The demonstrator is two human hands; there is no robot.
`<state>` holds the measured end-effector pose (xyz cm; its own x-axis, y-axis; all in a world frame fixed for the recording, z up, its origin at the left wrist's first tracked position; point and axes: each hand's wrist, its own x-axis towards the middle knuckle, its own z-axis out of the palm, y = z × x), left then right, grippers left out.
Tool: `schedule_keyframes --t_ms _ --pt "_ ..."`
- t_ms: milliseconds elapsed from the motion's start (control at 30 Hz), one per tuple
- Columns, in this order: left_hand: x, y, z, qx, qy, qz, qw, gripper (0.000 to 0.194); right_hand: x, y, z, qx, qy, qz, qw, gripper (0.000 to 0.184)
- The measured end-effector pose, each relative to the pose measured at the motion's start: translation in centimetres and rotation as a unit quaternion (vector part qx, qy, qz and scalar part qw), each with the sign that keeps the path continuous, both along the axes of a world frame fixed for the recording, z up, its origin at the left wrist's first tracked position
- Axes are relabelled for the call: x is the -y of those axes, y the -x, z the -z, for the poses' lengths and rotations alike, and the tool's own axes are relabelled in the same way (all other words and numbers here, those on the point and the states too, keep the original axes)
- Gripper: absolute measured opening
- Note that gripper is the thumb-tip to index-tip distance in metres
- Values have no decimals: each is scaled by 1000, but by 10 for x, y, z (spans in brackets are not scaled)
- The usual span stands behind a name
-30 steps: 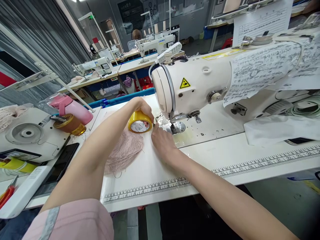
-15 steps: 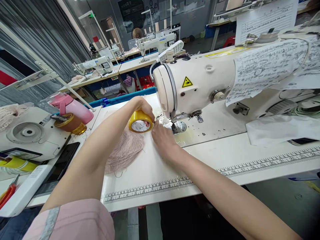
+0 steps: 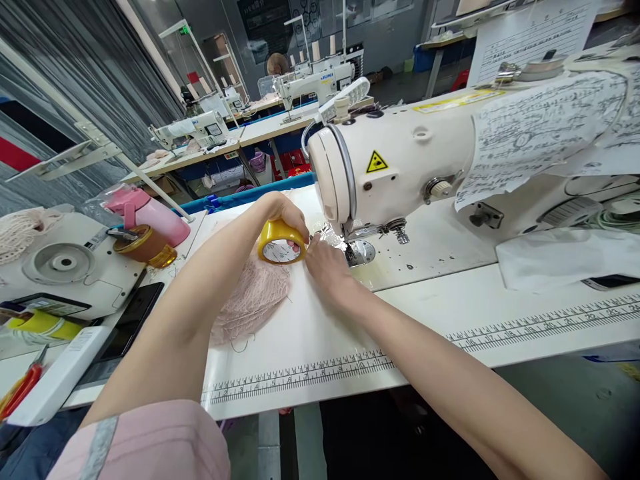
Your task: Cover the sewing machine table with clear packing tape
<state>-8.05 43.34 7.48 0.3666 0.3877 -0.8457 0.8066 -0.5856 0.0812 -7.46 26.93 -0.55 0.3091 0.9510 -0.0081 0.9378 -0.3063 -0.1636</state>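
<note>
My left hand (image 3: 291, 215) is wrapped over a roll of yellow packing tape (image 3: 274, 233), standing on its side on the white table. Close beside it, my right hand (image 3: 325, 267) has its fingers pinched together at the shiny clear tape (image 3: 329, 235) that stretches from the roll toward the needle area. The sewing machine (image 3: 395, 160) stands just right of both hands, its metal needle plate (image 3: 361, 253) next to my right fingers. A gathered piece of pink lace (image 3: 253, 303) lies below the roll, partly behind my left forearm.
At the left are a pink bottle (image 3: 160, 217), a brown cup (image 3: 145, 247), a dark phone (image 3: 133, 320), a white box (image 3: 63, 377) and red-handled scissors (image 3: 25, 387). A printed ruler (image 3: 320, 373) runs along the table's front edge. White cloth (image 3: 565, 259) lies at the right.
The view has shifted very slightly. Both hands stay at nearly the same place, with the tape roll still in my left hand.
</note>
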Motion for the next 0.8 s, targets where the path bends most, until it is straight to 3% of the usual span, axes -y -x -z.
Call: schedule_keyframes --t_ms 267,400,500,567,667,733,800 --pt "-6 19 -12 82 48 -49 994 60 -2 -5 -9 -31 -27 0 999 55" --pt "-10 34 -34 140 28 -79 987 60 -7 -8 -19 -57 -31 -17 998 63" --pt "-9 48 -57 213 -6 -105 971 48 6 -2 -24 -70 -34 -39 996 64" --pt "-5 58 -70 299 -28 -138 944 42 30 1 -23 -68 -29 -67 995 66" --pt "8 76 -84 472 -43 -193 859 44 82 -12 -9 -33 -22 -121 992 74" --pt "22 89 -91 551 -39 -218 804 50 119 -39 6 13 -42 -107 993 74" --pt "41 104 -97 589 -47 -231 773 54 149 -76 20 81 -68 -66 992 60"
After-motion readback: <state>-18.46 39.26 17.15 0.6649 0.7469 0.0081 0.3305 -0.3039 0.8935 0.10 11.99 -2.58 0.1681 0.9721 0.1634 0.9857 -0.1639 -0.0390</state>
